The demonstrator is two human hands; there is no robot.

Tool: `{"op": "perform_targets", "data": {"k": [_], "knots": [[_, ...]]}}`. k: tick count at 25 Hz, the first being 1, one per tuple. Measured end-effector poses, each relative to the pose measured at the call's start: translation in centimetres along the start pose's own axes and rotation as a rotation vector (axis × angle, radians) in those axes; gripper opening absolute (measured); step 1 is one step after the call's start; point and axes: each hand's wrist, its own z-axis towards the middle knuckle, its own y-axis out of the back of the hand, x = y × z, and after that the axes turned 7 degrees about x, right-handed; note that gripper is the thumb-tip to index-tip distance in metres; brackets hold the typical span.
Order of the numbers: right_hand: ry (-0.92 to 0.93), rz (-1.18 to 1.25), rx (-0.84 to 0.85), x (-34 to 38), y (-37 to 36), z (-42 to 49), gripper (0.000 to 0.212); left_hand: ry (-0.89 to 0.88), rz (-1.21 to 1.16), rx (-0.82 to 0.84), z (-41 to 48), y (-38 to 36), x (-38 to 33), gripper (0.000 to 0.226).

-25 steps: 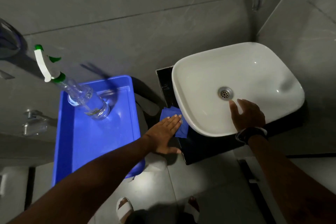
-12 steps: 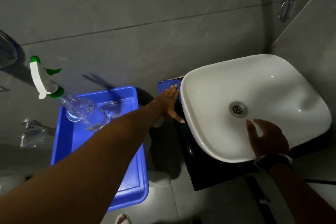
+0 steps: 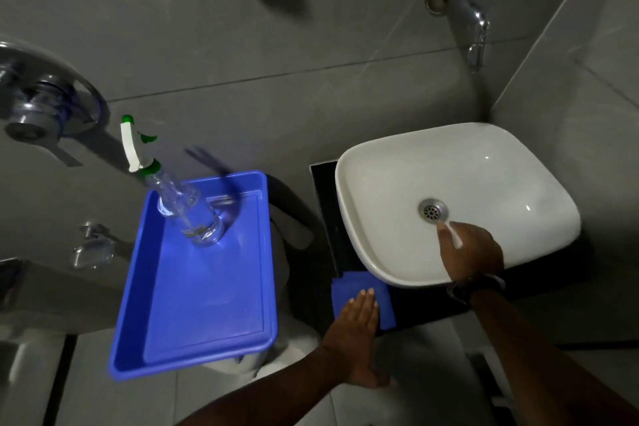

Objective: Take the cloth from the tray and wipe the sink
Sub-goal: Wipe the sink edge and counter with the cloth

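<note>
Grey-tiled bathroom; left hand point(image 3: 356, 332) presses cloth point(image 3: 359, 294) flat, fingers together, lower centre; right hand point(image 3: 470, 252) fingers spread on sink point(image 3: 397, 176) rim. Keep even pressure, overlap strokes.

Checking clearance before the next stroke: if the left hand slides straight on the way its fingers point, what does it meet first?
The left hand lies flat on the blue cloth, fingers pointing up-frame. Straight ahead, it would probably first meet the near-left underside of the white sink, which overhangs the dark counter; depth is uncertain.
</note>
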Motion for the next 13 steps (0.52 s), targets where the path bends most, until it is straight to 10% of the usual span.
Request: {"op": "perform_targets", "data": {"k": [4, 7, 10, 13], "knots": [[0.047, 0.143, -0.115, 0.1, -0.6, -4.0, 0.04, 0.048, -0.089, 0.007, -1.4, 1.8, -1.3, 0.119], [0.049, 0.173, -0.269, 0.6, -3.2, -12.6, 0.038, 0.021, -0.189, -0.367, -3.2, 2.5, -1.3, 0.086], [0.095, 0.175, 0.041, 3.4, -7.1, -18.1, 0.045, -0.009, -0.24, -0.75, -4.2, 6.2, 0.2, 0.077], [0.174, -0.018, 0.359, 5.9, -10.0, -18.0, 0.075, -0.023, -0.06, -0.573, -1.5, 12.4, 1.4, 0.093]]}}
